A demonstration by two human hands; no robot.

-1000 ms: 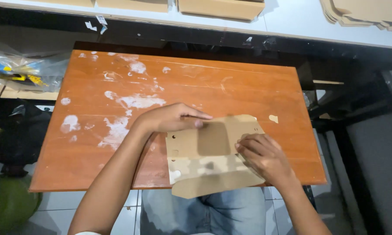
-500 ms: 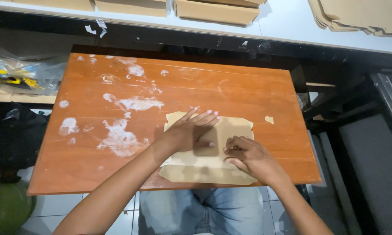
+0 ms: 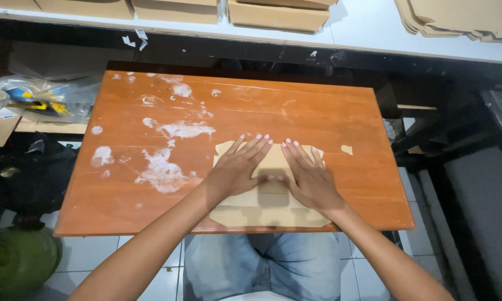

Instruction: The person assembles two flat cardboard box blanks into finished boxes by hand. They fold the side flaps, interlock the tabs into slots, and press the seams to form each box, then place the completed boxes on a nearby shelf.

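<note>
A flat piece of tan cardboard (image 3: 270,214) lies near the front edge of an orange-brown wooden table (image 3: 318,117). My left hand (image 3: 237,170) lies flat on its left half with fingers spread. My right hand (image 3: 309,178) lies flat on its right half, fingers stretched forward. Both palms press down on the sheet and the thumbs nearly meet in the middle. Neither hand grips anything.
White dried smears (image 3: 167,167) cover the table's left part, and a small cardboard scrap (image 3: 347,149) lies right of the sheet. Cardboard boxes (image 3: 279,12) and stacked cut sheets (image 3: 462,17) sit on a white shelf behind. A plastic bag (image 3: 36,100) lies left; a green round object (image 3: 11,262) stands below.
The cardboard has been turned and laid flatter. Both hands moved from its edges onto its top and now press it with open palms.
</note>
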